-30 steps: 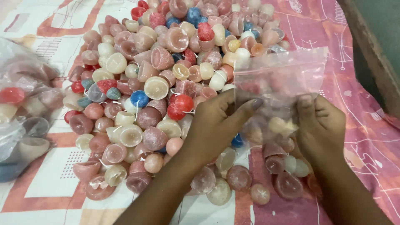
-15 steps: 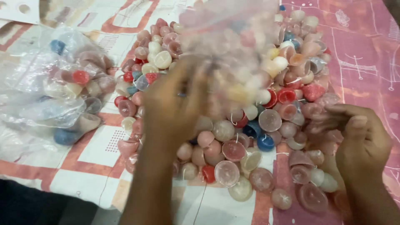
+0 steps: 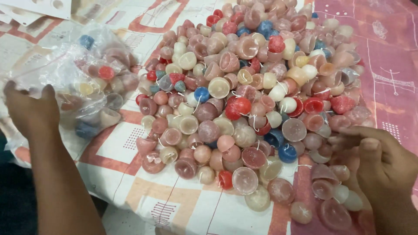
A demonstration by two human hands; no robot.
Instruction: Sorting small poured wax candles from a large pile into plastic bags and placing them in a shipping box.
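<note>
Left hand (image 3: 30, 109) curled, gripping the clear bag (image 3: 82, 82) of small wax cups by the cloth's left edge, right hand (image 3: 383, 165) loosely bent, fingertips touching the big cup pile (image 3: 252, 100) near the right edge

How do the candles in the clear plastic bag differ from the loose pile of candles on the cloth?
The clear plastic bag holds far fewer candles than the loose pile. The bagged candles look hazy behind crinkled plastic; the pile's lie bare and sharp. The left hand grips the bag's edge, while the right hand rests at the pile's near right edge. Both sets share small dome shapes in pink, red, blue and cream.
</note>
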